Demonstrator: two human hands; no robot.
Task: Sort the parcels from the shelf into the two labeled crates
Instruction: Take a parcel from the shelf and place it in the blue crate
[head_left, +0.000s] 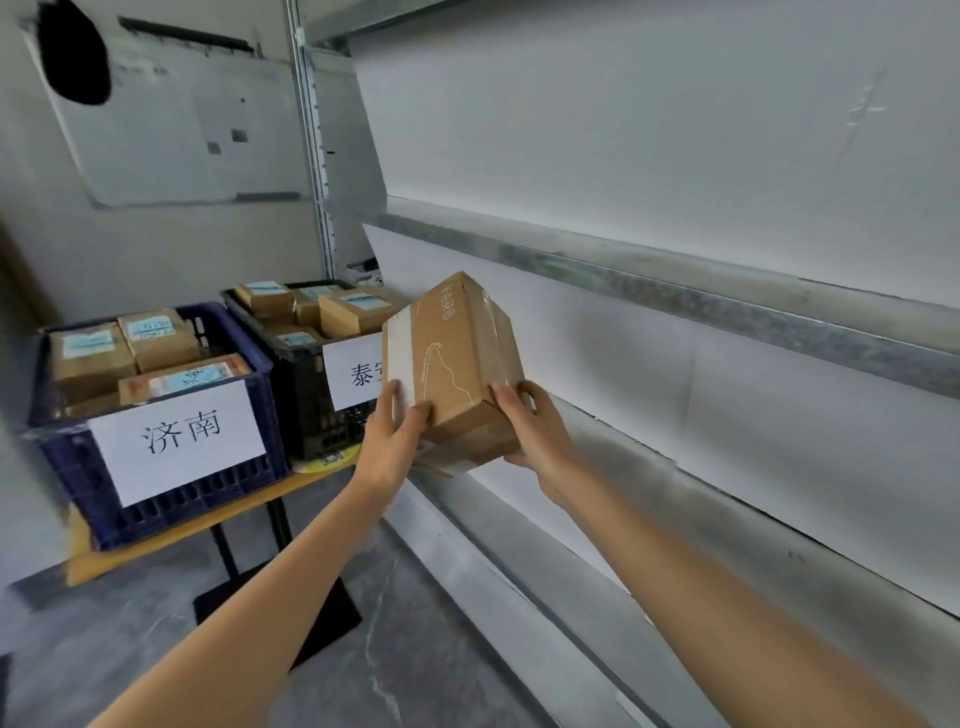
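A brown cardboard parcel (452, 358) with white tape and a printed line drawing is held tilted in the air in front of the shelf. My left hand (397, 431) grips its near left corner, thumb on the taped face. My right hand (530, 426) grips its lower right edge, fingers curled under. To the left, a blue crate (171, 488) with a white label and a black crate (306, 410) with a white label stand side by side on a table, each holding several brown parcels.
The shelf (675, 291) on the right has white-lined levels with metal edges, and no parcels show on them. The wooden table (218, 525) carrying the crates has black legs. Grey floor lies below. A whiteboard hangs on the back wall.
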